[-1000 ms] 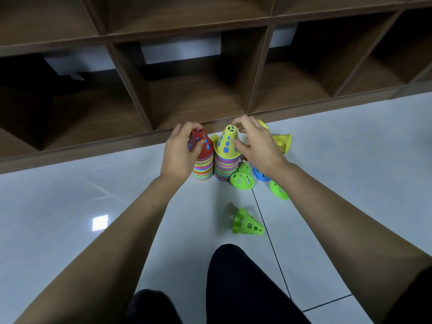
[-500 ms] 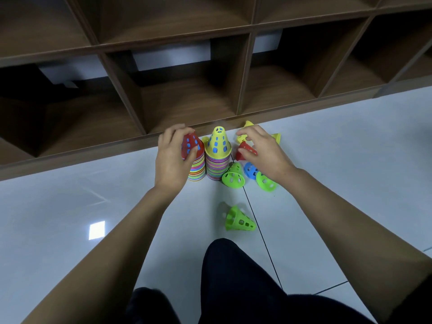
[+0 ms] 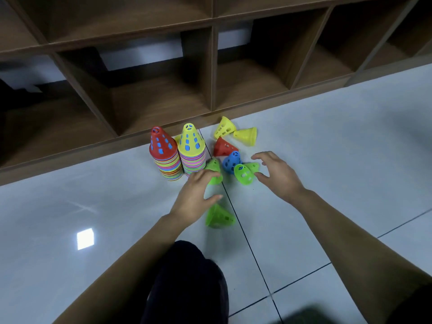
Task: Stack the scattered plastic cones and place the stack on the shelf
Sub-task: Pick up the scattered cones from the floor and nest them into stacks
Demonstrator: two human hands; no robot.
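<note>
On the floor (image 3: 339,148) before the shelf (image 3: 163,106), two cone stacks (image 3: 192,157) stand beside eight loose cones (image 3: 224,148), four green, two yellow, one red, one blue, with left hand (image 3: 195,199) and right hand (image 3: 279,175) spread open, empty.

Light is even, cool and diffuse, medium bright. The floor (image 3: 327,141) is glossy, with one hard square hotspot (image 3: 85,238) toward its near-left and faint streak reflections just beyond. Shelf (image 3: 211,38) cubbies go dim. Those at the far-left are nearly black, detail crushed. Shadows are soft: a faint smudge under the left hand (image 3: 195,197), thin ones at the base of the cone stacks (image 3: 168,164). There's motion blur on the lone green cone (image 3: 219,217) and the left hand's fingers, but the stacks by the shelf's front edge are sharp. Wide-angle distortion shows: shelf rails bow and uprights splay toward the corners. The near-right corner is smeared, with an unreadable dark blob. Mild compression softness overall.
</note>
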